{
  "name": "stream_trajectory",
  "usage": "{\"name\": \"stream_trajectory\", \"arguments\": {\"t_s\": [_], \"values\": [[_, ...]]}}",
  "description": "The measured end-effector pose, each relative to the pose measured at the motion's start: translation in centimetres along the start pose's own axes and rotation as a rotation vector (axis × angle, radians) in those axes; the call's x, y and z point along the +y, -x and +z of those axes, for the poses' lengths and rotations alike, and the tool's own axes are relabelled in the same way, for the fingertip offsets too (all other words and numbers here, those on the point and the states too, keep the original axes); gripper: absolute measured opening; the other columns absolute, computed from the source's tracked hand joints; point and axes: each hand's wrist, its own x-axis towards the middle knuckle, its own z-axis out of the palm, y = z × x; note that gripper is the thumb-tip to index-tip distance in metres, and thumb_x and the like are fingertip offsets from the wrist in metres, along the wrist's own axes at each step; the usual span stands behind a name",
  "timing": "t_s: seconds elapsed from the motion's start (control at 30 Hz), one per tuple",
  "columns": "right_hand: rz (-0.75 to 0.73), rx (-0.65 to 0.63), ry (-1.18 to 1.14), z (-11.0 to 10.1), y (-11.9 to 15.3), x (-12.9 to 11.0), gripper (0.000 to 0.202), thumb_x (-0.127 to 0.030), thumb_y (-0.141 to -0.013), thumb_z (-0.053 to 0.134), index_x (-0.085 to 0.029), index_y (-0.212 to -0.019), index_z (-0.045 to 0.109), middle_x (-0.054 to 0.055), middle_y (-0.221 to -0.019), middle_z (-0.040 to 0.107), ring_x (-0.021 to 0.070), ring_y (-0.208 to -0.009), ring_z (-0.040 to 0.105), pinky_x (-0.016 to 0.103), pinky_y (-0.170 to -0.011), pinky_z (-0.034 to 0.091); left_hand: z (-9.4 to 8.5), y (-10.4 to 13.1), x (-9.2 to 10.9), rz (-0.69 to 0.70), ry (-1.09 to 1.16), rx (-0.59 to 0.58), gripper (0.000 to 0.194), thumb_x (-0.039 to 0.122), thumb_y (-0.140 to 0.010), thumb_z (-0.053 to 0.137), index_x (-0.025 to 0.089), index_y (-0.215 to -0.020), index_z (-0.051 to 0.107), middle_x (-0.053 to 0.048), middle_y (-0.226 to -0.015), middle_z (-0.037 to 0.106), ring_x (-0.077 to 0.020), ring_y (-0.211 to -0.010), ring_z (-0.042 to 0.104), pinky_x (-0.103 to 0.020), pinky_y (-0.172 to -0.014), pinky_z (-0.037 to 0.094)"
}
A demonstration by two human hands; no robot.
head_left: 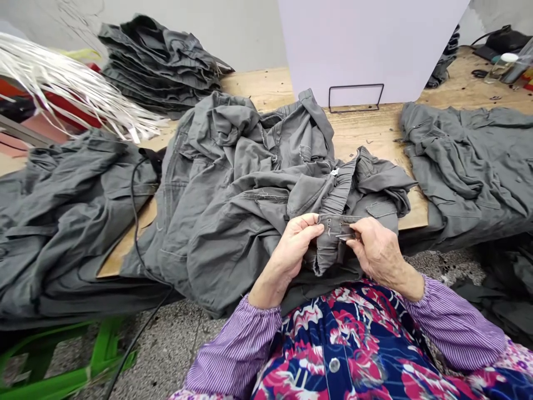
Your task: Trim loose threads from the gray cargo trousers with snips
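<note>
Grey trousers (233,205) lie bunched in front of me, with their gathered elastic waistband (338,194) drawn toward my body. My left hand (296,244) pinches the waistband's end between thumb and fingers, beside a stitched buttonhole (328,223). Closed at the other side of this end, my right hand (377,250) holds a small thin metal tool (343,237), its tip against the cloth. Most of the tool is hidden in the fingers, so its exact kind does not show. A small white label (334,172) sits on the waistband.
Folded grey garments are stacked (162,66) at the back left; more grey garments lie at left (75,194) and right (478,161). White strips (79,83) hang at left. A white board (366,50) stands on the wooden table (266,86). A black cable (135,233) runs down left.
</note>
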Motion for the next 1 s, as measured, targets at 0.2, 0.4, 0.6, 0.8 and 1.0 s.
{"name": "stream_trajectory", "arguments": {"t_s": [0.2,0.4,0.6,0.8,1.0], "values": [[-0.091,-0.029,0.188,0.9,-0.9,0.8,0.014,-0.023,-0.091,0.044,-0.014,-0.088,0.054,0.007,-0.075,0.056,0.0186,-0.068,0.046,0.030,-0.060,0.036,0.2,0.2,0.1,0.006,-0.050,-0.054,0.011,0.021,-0.068,0.062,0.012,-0.067,0.056,0.002,-0.060,0.053,-0.0066,-0.054,0.042,-0.020,-0.055,0.034],[-0.060,0.051,0.171,1.0,-0.9,1.0,0.015,-0.022,-0.092,0.043,-0.012,-0.089,0.054,0.007,-0.074,0.056,0.0181,-0.070,0.047,0.030,-0.061,0.035,0.4,0.3,-0.1,0.026,-0.097,-0.024,0.015,0.023,-0.067,0.064,0.012,-0.062,0.054,0.004,-0.055,0.047,-0.0054,-0.051,0.036,-0.019,-0.052,0.029],[-0.112,0.023,0.235,0.4,-1.9,0.7,0.018,-0.024,-0.092,0.043,-0.013,-0.088,0.056,0.007,-0.073,0.055,0.0184,-0.069,0.044,0.030,-0.061,0.034,0.7,0.3,-0.3,0.072,-0.228,-0.003,0.016,0.023,-0.070,0.060,0.013,-0.061,0.050,0.006,-0.053,0.037,-0.0052,-0.051,0.028,-0.020,-0.050,0.021],[-0.087,0.000,0.222,0.1,-2.4,0.8,0.018,-0.023,-0.092,0.042,-0.016,-0.081,0.055,0.004,-0.067,0.054,0.0173,-0.065,0.046,0.029,-0.059,0.033,0.9,0.4,-0.5,0.074,-0.321,-0.027,0.020,0.022,-0.071,0.057,0.013,-0.056,0.047,0.004,-0.055,0.037,-0.0056,-0.053,0.029,-0.020,-0.050,0.023],[0.205,0.177,-0.051,-0.7,-1.1,3.0,0.011,-0.025,-0.092,0.043,-0.017,-0.094,0.051,0.005,-0.081,0.059,0.0161,-0.073,0.055,0.027,-0.065,0.042,0.5,0.2,-0.4,0.044,-0.086,0.004,0.008,0.019,-0.071,0.057,0.014,-0.069,0.051,0.004,-0.061,0.049,-0.0069,-0.058,0.043,-0.018,-0.058,0.036]]}}
